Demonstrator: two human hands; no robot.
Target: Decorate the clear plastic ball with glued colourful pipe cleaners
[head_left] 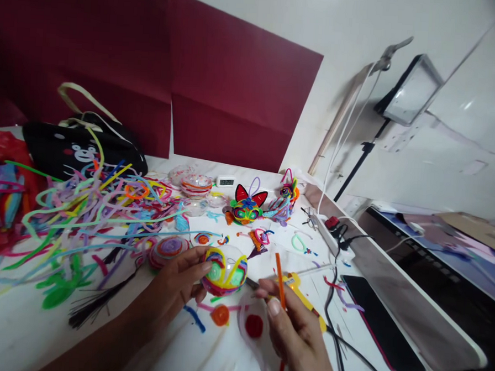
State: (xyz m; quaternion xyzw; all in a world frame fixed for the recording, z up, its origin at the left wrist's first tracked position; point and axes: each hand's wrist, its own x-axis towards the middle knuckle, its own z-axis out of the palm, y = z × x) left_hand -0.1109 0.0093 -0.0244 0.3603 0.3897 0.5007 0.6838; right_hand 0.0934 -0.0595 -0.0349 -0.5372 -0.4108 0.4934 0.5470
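My left hand point(175, 284) is closed round a clear ball point(225, 270) wrapped in yellow, red and green pipe cleaners, holding it just above the white table point(16, 328). My right hand point(294, 326) pinches an orange pipe cleaner point(279, 284) that stands upright, close to the ball's right side. A yellow glue gun point(303, 296) lies partly under that hand. An orange coil point(220, 315) and a red coil point(254, 325) lie on the table below the ball.
A big tangle of loose pipe cleaners point(88, 216) covers the left. Behind it sit a black bear bag point(79, 149), clear bowls point(195, 184), a small clock point(225, 181) and colourful figures point(246, 206). A power strip point(332, 234), cables and a black phone point(381, 325) lie right.
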